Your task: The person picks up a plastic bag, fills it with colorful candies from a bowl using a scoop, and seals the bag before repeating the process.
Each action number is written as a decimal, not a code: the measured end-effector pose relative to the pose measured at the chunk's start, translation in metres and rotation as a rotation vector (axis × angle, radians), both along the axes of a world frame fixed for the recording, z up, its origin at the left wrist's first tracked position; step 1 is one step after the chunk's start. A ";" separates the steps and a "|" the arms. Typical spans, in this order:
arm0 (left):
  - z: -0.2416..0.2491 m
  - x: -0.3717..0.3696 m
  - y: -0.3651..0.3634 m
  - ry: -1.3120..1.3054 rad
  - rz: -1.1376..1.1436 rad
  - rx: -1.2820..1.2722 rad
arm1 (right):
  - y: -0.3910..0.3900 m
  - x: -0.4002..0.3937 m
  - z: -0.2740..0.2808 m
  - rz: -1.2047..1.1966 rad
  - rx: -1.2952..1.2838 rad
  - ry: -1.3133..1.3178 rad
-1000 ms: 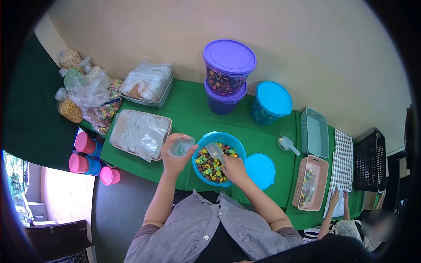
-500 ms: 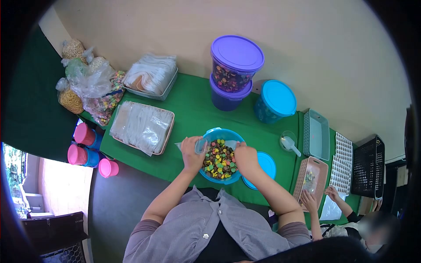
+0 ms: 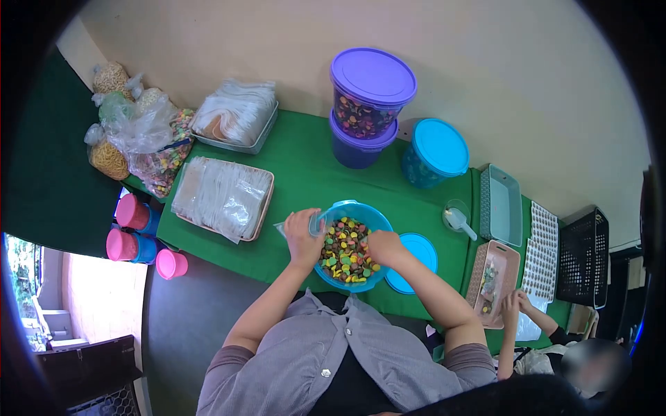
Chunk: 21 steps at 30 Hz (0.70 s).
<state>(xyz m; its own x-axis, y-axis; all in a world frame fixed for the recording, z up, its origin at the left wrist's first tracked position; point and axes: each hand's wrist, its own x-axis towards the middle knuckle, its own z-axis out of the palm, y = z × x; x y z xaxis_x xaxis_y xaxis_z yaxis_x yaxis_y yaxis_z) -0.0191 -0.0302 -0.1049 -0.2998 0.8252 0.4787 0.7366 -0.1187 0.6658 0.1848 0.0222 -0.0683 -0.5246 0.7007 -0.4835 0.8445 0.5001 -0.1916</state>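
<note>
A blue tub (image 3: 330, 280) holds many small round candies (image 3: 345, 260) in yellow, green, pink and brown. At its left rim, my left hand (image 3: 304, 237) is closed around a clear plastic bag (image 3: 320, 223), whose corner pokes out left of the fingers. My right hand (image 3: 386, 248) reaches over the right rim, down at the candies, with its fingers curled; what they hold, if anything, is hidden. Right of the tub lies its round blue lid (image 3: 418, 263), partly behind my right forearm.
Flat clear bags fill a pink basket (image 3: 261, 225) and a grey basket (image 3: 261, 141). Lidded purple buckets (image 3: 363, 139) and a blue bucket (image 3: 435, 156) stand behind. Rightward are a scoop (image 3: 459, 223), a pink basket (image 3: 510, 262) and another person's hands (image 3: 517, 303).
My right hand has moved down into the candies, and the whitish piece beside it is out of sight. My left hand stays at the rim. The other person's hand has left the pink basket's inside.
</note>
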 end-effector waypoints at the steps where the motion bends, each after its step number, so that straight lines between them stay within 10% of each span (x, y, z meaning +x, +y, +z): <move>1: 0.000 0.000 0.000 0.011 -0.004 -0.007 | 0.004 0.001 0.002 0.002 0.001 -0.001; 21: -0.002 -0.001 0.002 0.016 -0.019 -0.042 | 0.017 -0.001 -0.054 -0.371 -0.271 0.263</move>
